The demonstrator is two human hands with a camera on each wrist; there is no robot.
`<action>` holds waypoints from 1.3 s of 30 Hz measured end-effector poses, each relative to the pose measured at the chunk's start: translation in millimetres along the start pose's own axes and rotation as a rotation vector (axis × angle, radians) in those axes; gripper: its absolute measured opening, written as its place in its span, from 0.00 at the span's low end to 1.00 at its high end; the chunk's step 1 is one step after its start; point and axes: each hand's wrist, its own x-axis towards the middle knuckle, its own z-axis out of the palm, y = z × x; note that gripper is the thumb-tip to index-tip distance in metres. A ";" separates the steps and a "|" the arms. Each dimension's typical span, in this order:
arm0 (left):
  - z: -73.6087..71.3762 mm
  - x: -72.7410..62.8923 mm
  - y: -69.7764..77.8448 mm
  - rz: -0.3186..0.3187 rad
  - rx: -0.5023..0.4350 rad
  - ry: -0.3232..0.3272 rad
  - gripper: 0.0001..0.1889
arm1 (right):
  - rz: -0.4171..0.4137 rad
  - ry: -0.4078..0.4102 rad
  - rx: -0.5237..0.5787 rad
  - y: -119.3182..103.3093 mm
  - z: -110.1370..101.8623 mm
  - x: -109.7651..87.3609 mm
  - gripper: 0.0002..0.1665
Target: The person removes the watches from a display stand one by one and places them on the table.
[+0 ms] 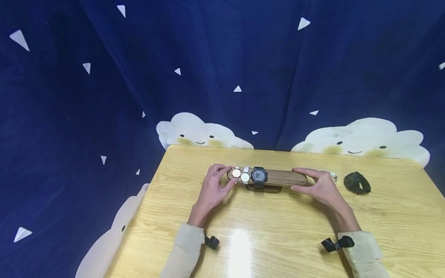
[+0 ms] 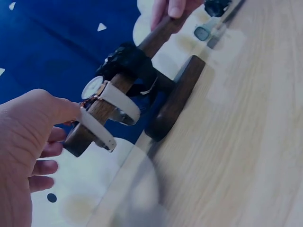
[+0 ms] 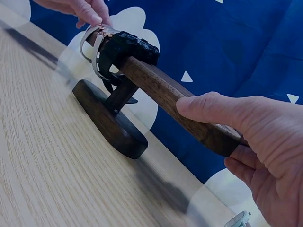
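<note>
Left hand point(image 1: 213, 189) and right hand point(image 1: 325, 188) pinch the wooden stand point(image 1: 286, 177) at both ends; three watches point(image 1: 245, 177) between are unreadably small; wood-grained table point(image 1: 285, 220) below, cloud-print curtain point(image 1: 215, 50) beyond.

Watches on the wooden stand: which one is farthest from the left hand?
The bulky black watch, nearest the middle of the wooden stand. The two smaller white-strapped watches sit between it and the left hand.
</note>
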 end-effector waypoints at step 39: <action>27.0 -1.9 13.8 -0.011 -0.019 0.225 0.20 | -0.047 0.008 0.044 1.9 3.3 -1.0 0.34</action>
